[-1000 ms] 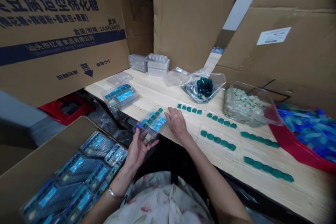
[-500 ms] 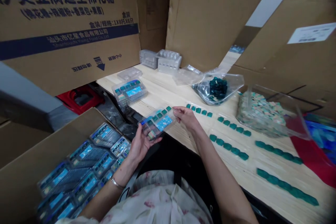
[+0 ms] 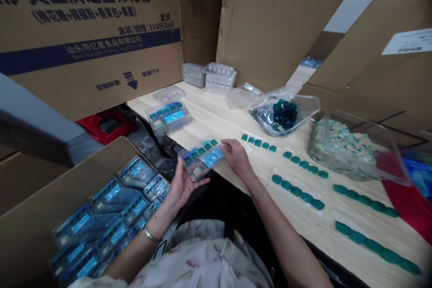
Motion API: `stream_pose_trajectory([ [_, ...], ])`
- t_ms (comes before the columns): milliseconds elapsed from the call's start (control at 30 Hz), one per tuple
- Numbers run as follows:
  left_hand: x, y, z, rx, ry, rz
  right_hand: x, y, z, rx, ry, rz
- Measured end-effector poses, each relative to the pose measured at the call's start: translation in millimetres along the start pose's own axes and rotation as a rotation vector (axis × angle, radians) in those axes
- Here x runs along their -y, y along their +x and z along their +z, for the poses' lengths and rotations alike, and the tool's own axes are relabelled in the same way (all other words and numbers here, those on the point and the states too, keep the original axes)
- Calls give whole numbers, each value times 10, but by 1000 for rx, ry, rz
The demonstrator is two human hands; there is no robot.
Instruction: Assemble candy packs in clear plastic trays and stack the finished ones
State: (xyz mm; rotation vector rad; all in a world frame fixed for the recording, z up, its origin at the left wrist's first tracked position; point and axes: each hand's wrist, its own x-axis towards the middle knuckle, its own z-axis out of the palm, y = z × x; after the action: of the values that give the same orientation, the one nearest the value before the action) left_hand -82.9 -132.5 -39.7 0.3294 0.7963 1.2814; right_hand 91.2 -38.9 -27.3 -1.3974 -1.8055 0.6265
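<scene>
My left hand [image 3: 182, 184] holds a clear plastic case [image 3: 201, 158] from its left and lower side, with the thumb along the edge. A row of dark green pieces, a blue patterned panel and a pale piece show inside the case. At its right end, my right hand [image 3: 235, 155] has curled fingers pinching the edge. The case is tilted above the table's front edge. Behind it stands a stack of similar filled cases [image 3: 168, 119].
Rows of green pieces [image 3: 297, 190] lie on the wooden table [image 3: 216, 119]. Farther back are a bag of green pieces [image 3: 285, 112], a tub of pale pieces [image 3: 347, 144] and clear trays [image 3: 219, 78]. At lower left, a carton [image 3: 33, 207] holds many packed cases [image 3: 111, 209].
The view has shifted slightly, so the table things sit a little farther right. Both hands stay at the case; my right hand's fingers have moved slightly down its right end.
</scene>
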Motion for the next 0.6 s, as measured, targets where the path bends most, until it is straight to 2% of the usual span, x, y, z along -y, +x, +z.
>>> stream_pose_trajectory([
  [67,32,15,-8,-34,58,41,-35,-11,11,-15,-142,-85],
  [167,75,24,-12,-58,103,83,-77,-20,16,24,-229,-112],
  [267,45,-17,3,-42,111,97,-76,-15,11,132,-117,-57],
  [333,-48,-62,16,-35,146,127,-24,7,0,178,11,-31],
  [400,-212,-88,23,-47,224,170,86,64,-5,188,118,-41],
  [467,-443,-61,18,-102,327,273,253,183,13,171,177,-91],
  [600,-1036,213,-31,-252,619,684,667,643,183,126,195,-211],
])
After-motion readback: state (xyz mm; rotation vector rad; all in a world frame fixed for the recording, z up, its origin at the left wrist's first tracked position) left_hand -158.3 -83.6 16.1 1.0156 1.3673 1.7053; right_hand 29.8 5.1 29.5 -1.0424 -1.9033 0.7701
